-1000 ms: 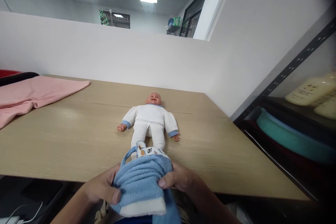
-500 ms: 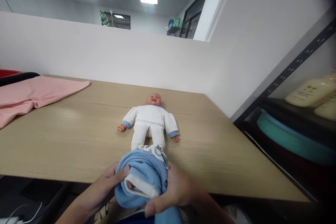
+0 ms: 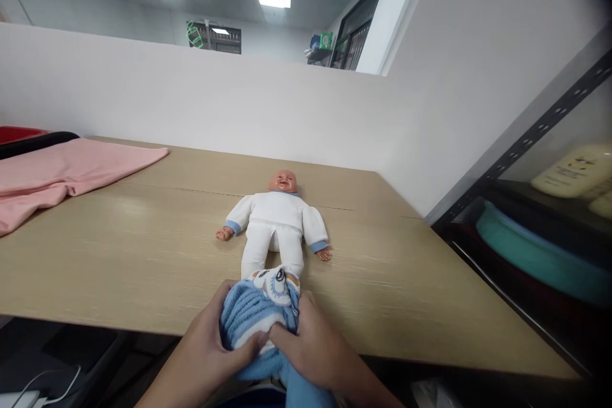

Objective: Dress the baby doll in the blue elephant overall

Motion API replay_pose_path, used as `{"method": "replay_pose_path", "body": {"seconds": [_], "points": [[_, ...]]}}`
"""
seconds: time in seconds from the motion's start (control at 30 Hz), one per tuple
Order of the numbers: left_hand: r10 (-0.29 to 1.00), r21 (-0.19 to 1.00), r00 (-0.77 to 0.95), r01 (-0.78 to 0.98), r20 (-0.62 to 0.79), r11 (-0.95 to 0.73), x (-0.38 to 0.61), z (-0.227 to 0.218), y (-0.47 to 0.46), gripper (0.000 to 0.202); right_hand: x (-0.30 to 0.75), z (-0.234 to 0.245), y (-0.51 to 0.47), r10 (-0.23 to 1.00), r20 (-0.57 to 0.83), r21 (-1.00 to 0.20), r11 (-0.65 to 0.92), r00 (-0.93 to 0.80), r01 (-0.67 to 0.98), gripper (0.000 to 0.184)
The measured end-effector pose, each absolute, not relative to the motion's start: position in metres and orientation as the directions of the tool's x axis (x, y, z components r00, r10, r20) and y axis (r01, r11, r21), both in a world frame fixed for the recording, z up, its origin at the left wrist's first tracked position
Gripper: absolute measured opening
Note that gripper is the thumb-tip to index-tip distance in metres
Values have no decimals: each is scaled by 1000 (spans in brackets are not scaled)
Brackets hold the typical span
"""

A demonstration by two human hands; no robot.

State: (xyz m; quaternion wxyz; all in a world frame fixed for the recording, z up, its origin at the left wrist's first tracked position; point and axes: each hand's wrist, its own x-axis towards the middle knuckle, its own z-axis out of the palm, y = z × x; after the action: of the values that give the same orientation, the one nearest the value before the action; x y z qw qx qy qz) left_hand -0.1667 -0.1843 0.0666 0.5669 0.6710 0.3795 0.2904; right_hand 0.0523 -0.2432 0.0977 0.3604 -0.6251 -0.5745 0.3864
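Observation:
A baby doll [image 3: 276, 210] in a white outfit with blue cuffs lies face up on the table, legs towards me. In front of its legs is a bunched blue terry baby garment [image 3: 253, 303] with a white trimmed opening and an embroidered patch. My left hand [image 3: 213, 335] grips the garment's left side, thumb on the white trim. From the right, my right hand [image 3: 315, 344] holds it too, its thumb close to the left one. The doll's feet are hidden behind the garment, and I cannot tell whether they are inside it.
The wooden table [image 3: 143, 255] ends near my body. A pink cloth [image 3: 81, 166] lies at the left beside a red container [image 3: 19, 134]. At the right, a shelf [image 3: 540, 115] holds pale yellow bottles [image 3: 571, 171] and a teal basin [image 3: 535, 248]. A white partition [image 3: 239, 102] stands behind.
My hands have brought their thumbs together over the white trim, and the garment is bunched more tightly. Its embroidered patch shows more. The doll lies as before.

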Motion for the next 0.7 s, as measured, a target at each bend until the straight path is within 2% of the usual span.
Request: {"method": "replay_pose_path", "body": {"seconds": [0.1,0.17,0.3,0.47,0.53,0.6,0.7], "points": [[866,948,501,280,-12,-149,-169,69,-188,58,45,112,-247,994,-107,-873,-108,30,476,53],[891,919,454,350,0,-179,-170,69,-190,59,41,118,-249,993,-116,-868,-115,28,483,48],[884,894,468,397,-3,-207,-174,59,-192,51,40,120,-251,978,-200,-836,-199,53,511,44],[916,929,389,366,-97,-57,-183,40,-191,76,43,113,-249,976,-205,-771,-209,75,601,32],[920,946,383,319,-81,-49,-184,41,-191,76,45,111,-249,981,-179,-775,-188,76,604,25],[922,954,386,285,-20,-99,-181,48,-191,67,46,110,-250,986,-151,-774,-165,76,611,16],[894,952,443,239,70,-193,-176,60,-192,40,49,109,-251,988,-133,-756,-151,76,636,8]]}}
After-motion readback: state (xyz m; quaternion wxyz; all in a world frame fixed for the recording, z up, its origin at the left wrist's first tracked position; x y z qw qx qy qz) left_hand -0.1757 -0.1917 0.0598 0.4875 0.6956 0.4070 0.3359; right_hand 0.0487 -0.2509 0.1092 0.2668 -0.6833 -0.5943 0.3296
